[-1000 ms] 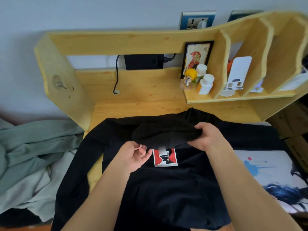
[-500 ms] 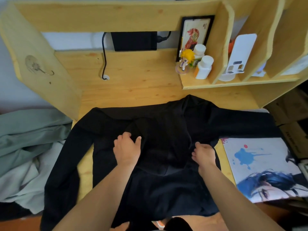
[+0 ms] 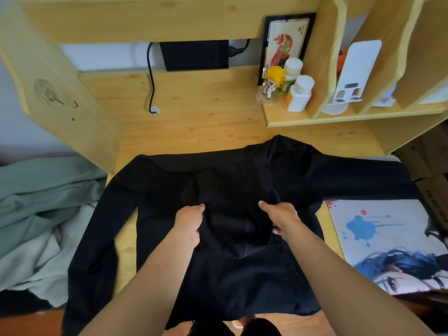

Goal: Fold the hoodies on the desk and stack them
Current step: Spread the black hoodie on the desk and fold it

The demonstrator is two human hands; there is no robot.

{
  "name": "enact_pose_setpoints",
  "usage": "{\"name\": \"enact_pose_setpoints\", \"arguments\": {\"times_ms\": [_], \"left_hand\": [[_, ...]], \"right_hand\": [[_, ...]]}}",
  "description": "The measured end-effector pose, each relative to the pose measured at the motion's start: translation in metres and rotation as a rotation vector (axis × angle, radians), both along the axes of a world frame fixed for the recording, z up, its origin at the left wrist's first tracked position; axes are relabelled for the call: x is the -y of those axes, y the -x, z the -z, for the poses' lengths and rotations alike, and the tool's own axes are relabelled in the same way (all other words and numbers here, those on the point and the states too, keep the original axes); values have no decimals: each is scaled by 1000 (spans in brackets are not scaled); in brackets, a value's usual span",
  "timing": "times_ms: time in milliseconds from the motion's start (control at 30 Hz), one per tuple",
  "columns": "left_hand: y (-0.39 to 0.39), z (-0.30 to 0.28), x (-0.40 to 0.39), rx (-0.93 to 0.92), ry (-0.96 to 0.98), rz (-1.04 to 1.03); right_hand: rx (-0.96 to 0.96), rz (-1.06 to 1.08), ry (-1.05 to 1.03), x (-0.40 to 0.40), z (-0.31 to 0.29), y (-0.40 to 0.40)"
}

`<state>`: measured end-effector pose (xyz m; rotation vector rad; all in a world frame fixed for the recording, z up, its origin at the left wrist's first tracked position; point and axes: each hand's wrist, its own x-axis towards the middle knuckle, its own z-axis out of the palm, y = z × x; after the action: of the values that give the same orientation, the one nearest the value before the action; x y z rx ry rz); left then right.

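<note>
nearby, poster [image 3: 378, 236] and green cloth [image 3: 46, 190] flank black hoodie [image 3: 232, 275].

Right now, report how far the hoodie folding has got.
Done: the black hoodie lies spread on the desk, hood folded down onto its body. In hand: both hands, left and right, grip the hood. Left: both sleeves lie unfolded; no stack shows.

Hood of the black hoodie [image 3: 242, 275], held bunched up above the chest a second ago, now lies folded down flat over the front, covering the red-and-white chest print. Left hand [image 3: 189, 224] and right hand [image 3: 281, 217] have dropped onto the fabric and moved closer together than half a second ago, at either edge of the hood.
</note>
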<state>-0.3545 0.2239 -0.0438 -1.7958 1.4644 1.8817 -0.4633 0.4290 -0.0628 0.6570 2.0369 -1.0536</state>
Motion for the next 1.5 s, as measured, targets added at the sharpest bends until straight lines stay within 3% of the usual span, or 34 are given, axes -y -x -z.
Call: {"name": "enact_pose_setpoints", "arguments": {"times_ms": [67,133,233,333,467,633,867,967,1067,1167,1300,1433,1500], "left_hand": [[-9,-17,3,-78,-152,-150],[-15,-40,5,-191,-301,-237],[-10,-73,10,-311,-427,-318],[5,-96,15,-415,-506,-373],[14,-107,14,-510,-561,-364],[-8,-98,4,-461,-593,-272],[-31,-83,5,-599,-562,-373],[-20,-82,0,-685,-524,-447],[-1,-82,-2,-762,-464,-532],[11,-82,5,-824,-458,-602],[2,-65,17,-782,-413,-584],[-36,-8,16,-157,-206,-435],[-46,14,20,-41,-183,-341]], "right_hand": [[26,-65,-4,1,-1,-1],[30,20,57,0,-13,-1],[98,413,507,-7,-57,14],[103,564,791,-10,-106,32],[102,569,766,-1,-134,39],[237,659,682,-2,-120,24],[326,415,605,-13,-93,18],[339,572,791,-5,-88,28],[215,724,973,13,-85,36],[81,738,1093,19,-89,37],[-16,610,941,-8,-66,30],[20,442,251,-46,-5,14],[-64,312,114,-50,7,18]]}}
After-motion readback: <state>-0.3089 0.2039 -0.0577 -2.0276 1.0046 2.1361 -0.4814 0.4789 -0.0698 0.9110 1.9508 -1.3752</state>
